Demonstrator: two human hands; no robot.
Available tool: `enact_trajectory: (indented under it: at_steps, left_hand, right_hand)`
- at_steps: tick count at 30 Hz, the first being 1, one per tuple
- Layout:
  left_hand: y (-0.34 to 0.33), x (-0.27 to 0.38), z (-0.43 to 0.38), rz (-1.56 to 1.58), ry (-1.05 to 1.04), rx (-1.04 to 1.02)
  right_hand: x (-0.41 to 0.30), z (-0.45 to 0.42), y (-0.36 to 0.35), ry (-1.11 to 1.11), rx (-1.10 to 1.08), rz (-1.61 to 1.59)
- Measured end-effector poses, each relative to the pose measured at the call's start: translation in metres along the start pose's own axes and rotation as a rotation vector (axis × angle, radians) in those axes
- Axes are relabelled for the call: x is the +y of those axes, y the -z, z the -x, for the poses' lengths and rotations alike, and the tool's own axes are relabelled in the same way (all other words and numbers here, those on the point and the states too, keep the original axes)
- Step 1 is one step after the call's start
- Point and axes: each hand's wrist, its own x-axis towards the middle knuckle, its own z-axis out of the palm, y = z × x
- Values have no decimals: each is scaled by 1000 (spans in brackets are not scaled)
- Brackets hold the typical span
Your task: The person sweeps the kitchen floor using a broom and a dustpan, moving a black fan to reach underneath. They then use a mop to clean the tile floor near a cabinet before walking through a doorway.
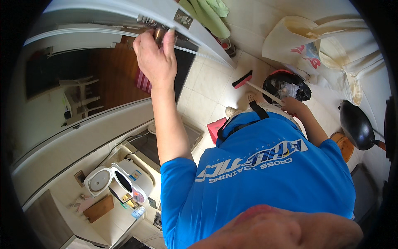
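Observation:
My left hand (157, 60) is raised at the upper left, fingers and thumb closed around a brownish metal door handle (159, 35). The handle sits by the edge of a white door (202, 34) that has a metal plate on it. Lower on the right, my right hand (293, 105) grips the pale stick of a brush (264, 91). Its red head with black bristles (242, 80) points toward the floor tiles (203, 81). A red dustpan (215, 128) shows beside my blue shirt, which hides part of it.
A bin with a black liner (301, 91) stands near my right hand. Large cream bags (329, 56) hang beyond it, with a black wok (356, 124) at far right. An open rice cooker (133, 177) is at lower left. Green cloth (206, 17) hangs past the door.

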Motion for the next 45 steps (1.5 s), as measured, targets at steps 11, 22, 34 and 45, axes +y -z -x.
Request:
enact_trajectory:
  at_steps: [11,22,34,45]
  left_hand:
    - [40,-36,54,118,78,233]
    - [147,-101,121,570,783,666]
    - [182,-142,144,158,676,800]
    - [229,-251,172,222,657,888]
  right_hand:
    - [36,-33,1,53,-15,-8]
    - [8,-47,16,157,-3,70]
    - [-85,-68,12,206,14,-222]
    - [-257,-196,-31,79,-37,-1007]
